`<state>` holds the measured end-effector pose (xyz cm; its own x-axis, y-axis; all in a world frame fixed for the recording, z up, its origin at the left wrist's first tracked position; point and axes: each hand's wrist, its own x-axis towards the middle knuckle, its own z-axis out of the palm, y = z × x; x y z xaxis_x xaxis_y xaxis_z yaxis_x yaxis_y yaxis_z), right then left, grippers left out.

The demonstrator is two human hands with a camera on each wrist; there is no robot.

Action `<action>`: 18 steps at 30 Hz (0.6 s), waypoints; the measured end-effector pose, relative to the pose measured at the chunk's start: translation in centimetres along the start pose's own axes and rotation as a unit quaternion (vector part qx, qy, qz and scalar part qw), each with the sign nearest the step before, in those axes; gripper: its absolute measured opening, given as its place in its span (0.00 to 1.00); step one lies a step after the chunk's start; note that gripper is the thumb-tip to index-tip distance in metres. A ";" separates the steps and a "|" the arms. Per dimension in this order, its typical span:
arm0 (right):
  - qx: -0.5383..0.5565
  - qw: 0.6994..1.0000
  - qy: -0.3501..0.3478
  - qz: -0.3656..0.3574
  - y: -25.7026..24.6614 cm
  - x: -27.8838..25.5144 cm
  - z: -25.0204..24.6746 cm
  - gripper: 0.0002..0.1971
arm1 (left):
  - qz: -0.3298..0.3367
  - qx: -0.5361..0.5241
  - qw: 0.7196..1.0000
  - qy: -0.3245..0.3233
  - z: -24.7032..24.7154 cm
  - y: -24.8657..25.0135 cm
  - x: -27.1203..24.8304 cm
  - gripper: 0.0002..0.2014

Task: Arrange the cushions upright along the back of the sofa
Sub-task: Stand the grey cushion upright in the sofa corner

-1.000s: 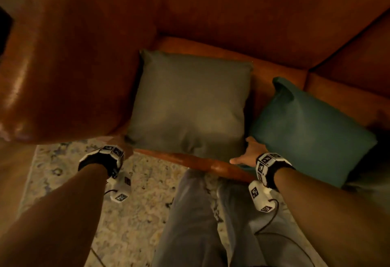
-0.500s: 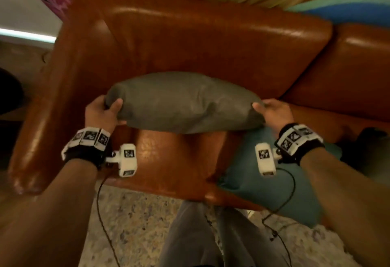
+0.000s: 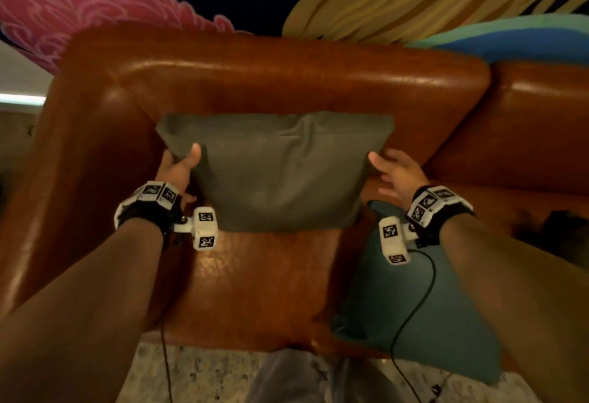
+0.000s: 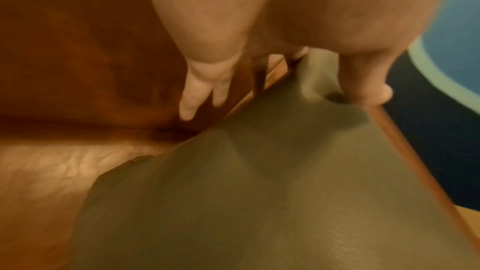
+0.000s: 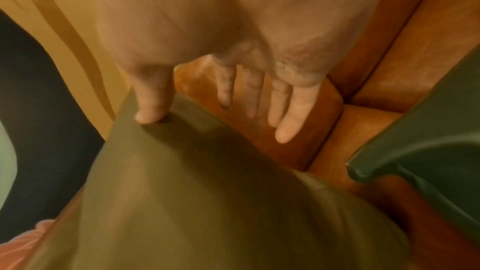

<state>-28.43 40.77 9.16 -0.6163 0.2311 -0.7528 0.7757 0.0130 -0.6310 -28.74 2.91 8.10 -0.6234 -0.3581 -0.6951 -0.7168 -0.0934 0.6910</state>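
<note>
Here grey cushion [image 3: 280, 173] upright on sofa back [image 3: 287, 83]; left hand [image 3: 178, 169] pinches it, right hand [image 3: 395, 173] fingers spread beside

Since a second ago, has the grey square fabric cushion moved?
Yes. The grey cushion went from flat on the seat to upright against the brown leather sofa backrest.

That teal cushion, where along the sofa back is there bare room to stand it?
Bare backrest shows to the right of the grey cushion, above the teal cushion. The seat in front of the grey one is bare too. Crowded: the left corner, with the left hand wedged by the armrest.
</note>
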 end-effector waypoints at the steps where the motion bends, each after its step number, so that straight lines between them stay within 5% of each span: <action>1: 0.004 1.000 -0.020 0.002 0.2 0.2 0.6 0.35 | -0.021 -0.018 0.999 -0.020 0.3 -0.1 0.2 0.31; 7: 0.085 0.996 0.019 -0.034 -0.8 1.2 3.0 0.36 | 0.009 -0.082 0.996 -0.028 2.8 0.8 1.8 0.28; 10: 0.054 0.996 0.055 -0.048 0.6 1.3 2.8 0.47 | 0.017 -0.080 0.996 -0.027 3.5 -0.4 1.6 0.28; 14: 0.021 0.998 0.050 -0.042 1.2 1.7 2.5 0.53 | 0.020 -0.036 0.999 -0.012 3.7 -0.8 1.8 0.38; 18: 0.036 0.998 0.035 -0.044 1.7 1.3 0.8 0.38 | 0.032 -0.040 0.999 0.013 3.5 -1.1 1.0 0.38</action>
<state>-28.03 40.30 6.92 -0.6685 0.2993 -0.6808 0.7060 -0.0323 -0.7074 -29.67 5.95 5.93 -0.6577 -0.3901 -0.6444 -0.6476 -0.1440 0.7482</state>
